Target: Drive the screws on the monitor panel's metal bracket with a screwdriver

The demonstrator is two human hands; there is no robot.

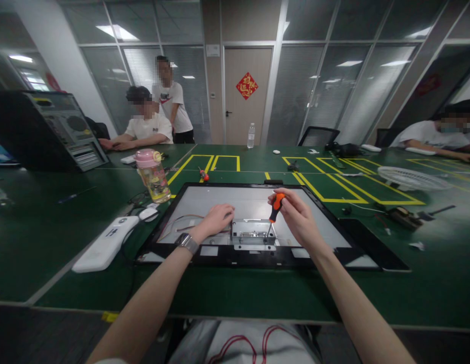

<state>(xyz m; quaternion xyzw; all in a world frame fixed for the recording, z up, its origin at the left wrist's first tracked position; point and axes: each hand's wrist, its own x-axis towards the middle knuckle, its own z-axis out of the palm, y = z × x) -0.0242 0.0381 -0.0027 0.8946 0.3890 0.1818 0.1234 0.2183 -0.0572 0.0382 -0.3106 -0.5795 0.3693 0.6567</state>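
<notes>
A flat monitor panel (199, 202) with a black frame lies on the table in front of me, and a metal bracket (240, 227) sits near its front edge. My right hand (297, 215) grips an orange-and-black screwdriver (277, 202) by the handle. The screwdriver is tilted, its shaft reaching down to the right part of the bracket. Whether the tip sits in a screw is too small to tell. My left hand (216, 221) holds nothing visible; its fingers stretch over the panel just left of the bracket. Thin wires (181, 218) run across the panel beside the left hand.
On the left are a white handheld device (105, 245), a pink-lidded bottle (153, 177) and a computer case (68, 129). A dark flat slab (371, 242) lies at the panel's right. Beyond are a power tool (403, 217) and a water bottle (251, 136). Several other people are around the table (257, 293).
</notes>
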